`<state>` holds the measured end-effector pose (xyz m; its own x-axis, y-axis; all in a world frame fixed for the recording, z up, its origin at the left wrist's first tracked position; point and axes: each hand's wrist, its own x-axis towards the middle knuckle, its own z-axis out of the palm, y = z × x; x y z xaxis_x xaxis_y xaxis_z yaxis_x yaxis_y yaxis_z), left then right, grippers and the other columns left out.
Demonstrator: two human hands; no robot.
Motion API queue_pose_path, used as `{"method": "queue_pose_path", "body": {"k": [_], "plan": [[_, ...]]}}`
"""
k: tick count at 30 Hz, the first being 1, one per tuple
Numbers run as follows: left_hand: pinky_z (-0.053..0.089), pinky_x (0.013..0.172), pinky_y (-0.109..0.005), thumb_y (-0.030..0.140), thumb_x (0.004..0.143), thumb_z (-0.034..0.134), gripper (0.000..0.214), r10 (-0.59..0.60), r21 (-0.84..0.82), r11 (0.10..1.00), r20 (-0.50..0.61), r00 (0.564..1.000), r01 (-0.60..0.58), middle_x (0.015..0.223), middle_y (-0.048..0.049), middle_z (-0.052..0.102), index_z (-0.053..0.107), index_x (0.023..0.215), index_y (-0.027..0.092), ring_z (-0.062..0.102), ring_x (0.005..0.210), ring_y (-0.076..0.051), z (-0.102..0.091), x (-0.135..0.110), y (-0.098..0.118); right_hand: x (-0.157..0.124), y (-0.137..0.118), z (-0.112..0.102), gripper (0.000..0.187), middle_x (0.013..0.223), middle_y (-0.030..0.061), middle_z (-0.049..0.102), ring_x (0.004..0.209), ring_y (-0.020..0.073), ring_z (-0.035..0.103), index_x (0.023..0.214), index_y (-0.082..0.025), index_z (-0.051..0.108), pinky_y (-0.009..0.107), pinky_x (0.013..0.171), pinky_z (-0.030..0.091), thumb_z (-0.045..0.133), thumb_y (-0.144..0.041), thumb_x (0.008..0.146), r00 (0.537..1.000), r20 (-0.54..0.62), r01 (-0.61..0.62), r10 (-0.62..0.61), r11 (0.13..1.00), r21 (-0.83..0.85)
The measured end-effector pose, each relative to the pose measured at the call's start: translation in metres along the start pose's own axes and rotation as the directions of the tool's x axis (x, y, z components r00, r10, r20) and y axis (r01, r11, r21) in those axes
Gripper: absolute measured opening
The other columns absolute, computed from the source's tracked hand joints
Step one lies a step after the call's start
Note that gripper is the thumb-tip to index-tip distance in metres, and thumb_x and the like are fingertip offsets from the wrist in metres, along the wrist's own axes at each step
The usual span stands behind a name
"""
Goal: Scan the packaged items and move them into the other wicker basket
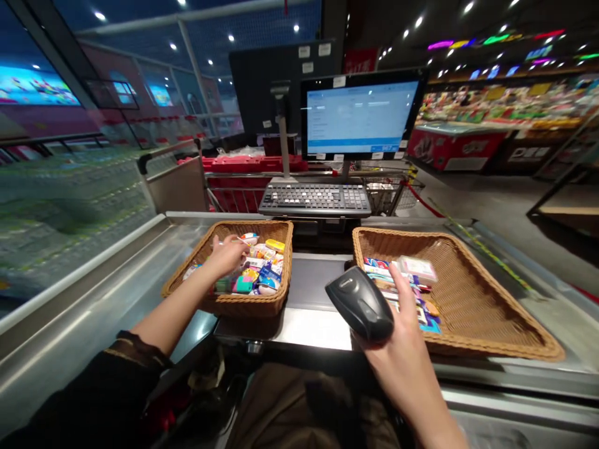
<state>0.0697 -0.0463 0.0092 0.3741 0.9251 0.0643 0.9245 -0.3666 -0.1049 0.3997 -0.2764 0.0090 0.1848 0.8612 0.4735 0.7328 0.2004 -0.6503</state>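
Note:
My left hand [228, 254] reaches into the left wicker basket [236, 304], fingers curled over the small colourful packets [257, 274] heaped inside; what they hold is hidden. My right hand [397, 340] grips a black handheld barcode scanner [359, 302] at the near left corner of the right wicker basket [491, 324]. Its raised fingers also pinch a small pinkish packet [417, 268] above a few flat packets [381, 274] lying in that basket's left side.
Both baskets sit on a steel checkout counter [309, 324]. Behind them stand a keyboard [316, 199] and a lit monitor [360, 118]. Red shopping baskets [253, 165] and a wire cart [388, 190] lie beyond. A glass partition [70, 199] runs along the left.

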Motion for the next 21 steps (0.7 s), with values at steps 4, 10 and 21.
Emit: {"method": "queue_pose_path", "body": {"k": [4,10,21], "plan": [[0.022,0.107,-0.079,0.016,0.088,0.051,0.029,-0.018,0.054,0.998,0.137,0.990,0.010,0.124,-0.0091,0.072,0.076,0.097,0.027,0.045,0.137,-0.040,0.017,-0.002,-0.023,0.004,-0.011,0.020,0.040,0.168,0.0104,0.017,0.156,0.0397,0.014,0.126,-0.021,0.062,0.067,0.121,0.026,0.057,-0.020,0.086,0.998,0.029,0.054,-0.053,0.999,-0.003],[0.023,0.107,-0.078,0.019,0.085,0.051,0.027,0.007,0.077,0.997,0.172,0.985,-0.021,0.121,-0.0102,0.072,0.076,0.093,0.026,0.048,0.133,-0.039,0.027,0.011,-0.024,0.014,-0.011,0.033,0.041,0.167,0.0136,0.016,0.156,0.0410,0.013,0.124,-0.021,0.063,0.071,0.119,0.025,0.059,-0.017,0.084,0.981,0.116,0.164,-0.157,0.985,-0.053],[0.014,0.108,-0.082,0.016,0.077,0.056,0.024,0.068,0.025,0.997,0.207,0.976,-0.074,0.117,-0.0133,0.073,0.076,0.086,0.024,0.047,0.134,-0.040,0.020,0.021,-0.024,0.027,0.015,-0.008,0.037,0.166,0.0161,0.024,0.155,0.0349,0.022,0.118,-0.019,0.067,0.061,0.120,0.031,0.059,-0.016,0.082,0.934,0.279,0.230,-0.221,0.973,-0.002]]}}
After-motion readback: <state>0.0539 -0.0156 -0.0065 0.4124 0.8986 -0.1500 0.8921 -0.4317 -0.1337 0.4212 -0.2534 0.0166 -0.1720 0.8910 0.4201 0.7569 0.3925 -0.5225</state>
